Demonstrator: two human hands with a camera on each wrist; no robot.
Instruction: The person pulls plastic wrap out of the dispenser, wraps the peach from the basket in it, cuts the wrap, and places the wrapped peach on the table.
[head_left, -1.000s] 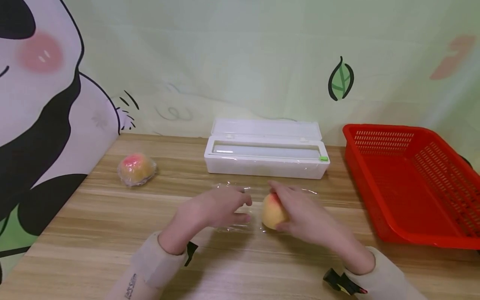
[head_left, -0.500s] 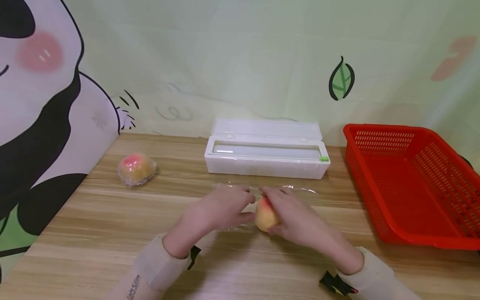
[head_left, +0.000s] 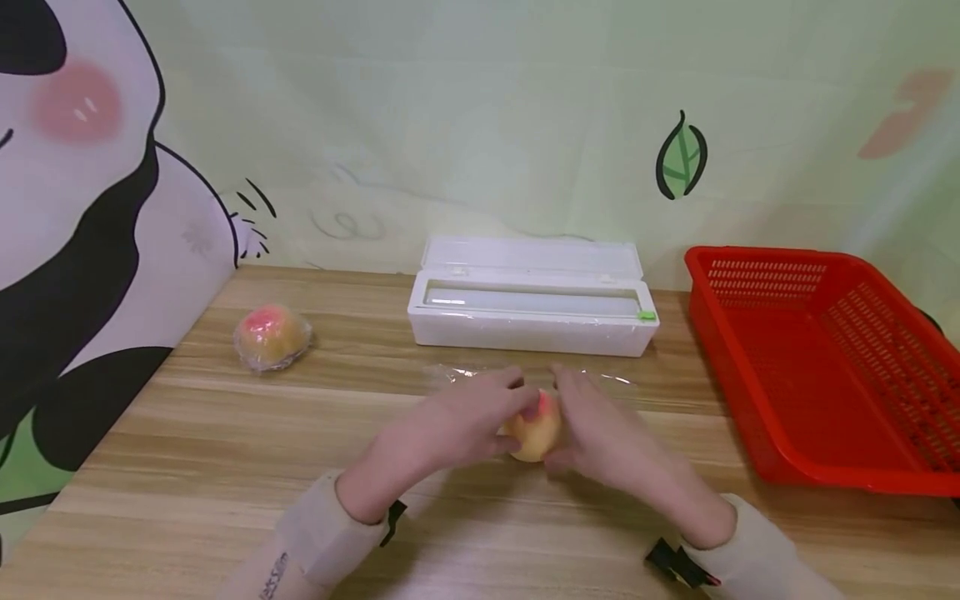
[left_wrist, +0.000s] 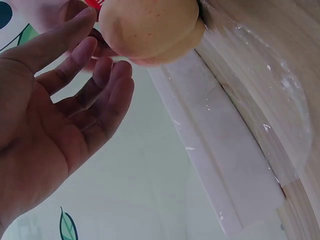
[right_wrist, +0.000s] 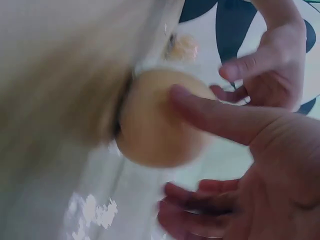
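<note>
A peach [head_left: 536,437], yellow with a pink-red top, sits upright on the wooden table over a thin sheet of clear plastic film [head_left: 459,374]. From its left side my left hand [head_left: 459,421] reaches over it, fingertips overlapping the fruit; the left wrist view shows these fingers loosely bent beside the peach [left_wrist: 150,30], not wrapped round it. On the other side is my right hand [head_left: 611,433], fingers spread. The right thumb lies across the peach [right_wrist: 155,130] in the blurred right wrist view, while the other fingers stand apart from it. Contact is hard to tell.
A white cling film dispenser box [head_left: 532,333] with its lid up stands behind the hands. At the left is a second peach [head_left: 272,337] wrapped in film. A red plastic basket [head_left: 738,392] stands at the right. A printed cloth hangs behind the table.
The right hand held the peach and brought it leftward over the film; now its fingers have spread away from it. The left hand has moved right, to the peach.
</note>
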